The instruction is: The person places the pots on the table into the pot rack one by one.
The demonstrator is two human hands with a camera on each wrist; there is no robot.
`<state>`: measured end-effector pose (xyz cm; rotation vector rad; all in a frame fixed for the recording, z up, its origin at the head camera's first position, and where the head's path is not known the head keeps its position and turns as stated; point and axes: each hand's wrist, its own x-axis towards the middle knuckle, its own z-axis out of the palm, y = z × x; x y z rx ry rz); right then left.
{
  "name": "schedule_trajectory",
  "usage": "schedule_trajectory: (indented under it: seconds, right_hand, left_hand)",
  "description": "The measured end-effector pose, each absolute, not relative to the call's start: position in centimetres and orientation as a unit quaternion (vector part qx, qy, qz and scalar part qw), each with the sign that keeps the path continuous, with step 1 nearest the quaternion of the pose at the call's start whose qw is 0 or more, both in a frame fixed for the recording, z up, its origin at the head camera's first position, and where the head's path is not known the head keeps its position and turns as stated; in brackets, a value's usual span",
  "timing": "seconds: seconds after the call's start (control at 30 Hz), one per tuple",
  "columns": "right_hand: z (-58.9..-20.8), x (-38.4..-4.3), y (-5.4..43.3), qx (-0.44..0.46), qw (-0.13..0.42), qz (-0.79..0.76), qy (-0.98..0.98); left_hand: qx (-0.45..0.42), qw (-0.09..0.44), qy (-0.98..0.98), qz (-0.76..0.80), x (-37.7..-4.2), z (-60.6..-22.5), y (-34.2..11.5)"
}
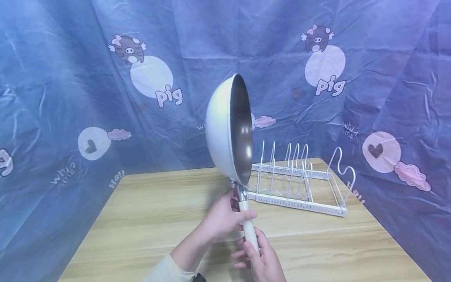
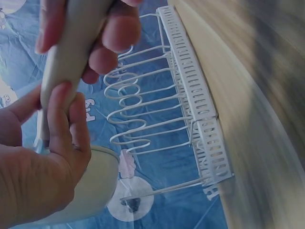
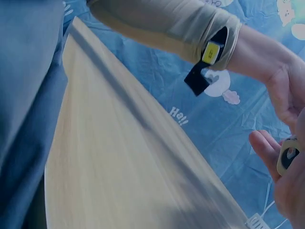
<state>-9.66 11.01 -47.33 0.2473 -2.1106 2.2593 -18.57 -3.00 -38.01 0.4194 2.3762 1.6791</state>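
Observation:
A frying pan [image 1: 220, 129], white outside and dark inside, is held up above the table with its bowl at the top and its open side facing right. Its pale handle [image 1: 249, 231] points down, with a metal piece joining it to the bowl. My left hand [image 1: 225, 213] grips the upper handle just below the bowl, thumb across the front. Lower down, my right hand [image 1: 262, 258] holds the handle near its end. In the left wrist view the handle [image 2: 71, 52] passes between both hands. The right wrist view shows the handle's end hole [image 3: 289, 155].
A white wire rack [image 1: 296, 203] with several upright loops stands on the wooden table [image 1: 148, 219], right of the pan and close behind it. A blue patterned cloth [image 1: 275, 35] hangs around the back and sides.

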Motion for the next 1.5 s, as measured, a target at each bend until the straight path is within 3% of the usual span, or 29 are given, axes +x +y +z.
schedule_trajectory:
  seconds: [0.5, 1.5]
  right_hand:
    - [-47.1, -9.4, 11.9, 0.099, -0.018, 0.776, -0.623]
    - [-46.8, -10.2, 12.7, 0.056, -0.056, 0.775, -0.628]
  left_hand:
    - [0.158, 0.160, 0.747, 0.626, -20.2, -38.8, -2.3]
    - [0.161, 0.196, 0.719, 0.647, -22.9, -42.2, -1.0]
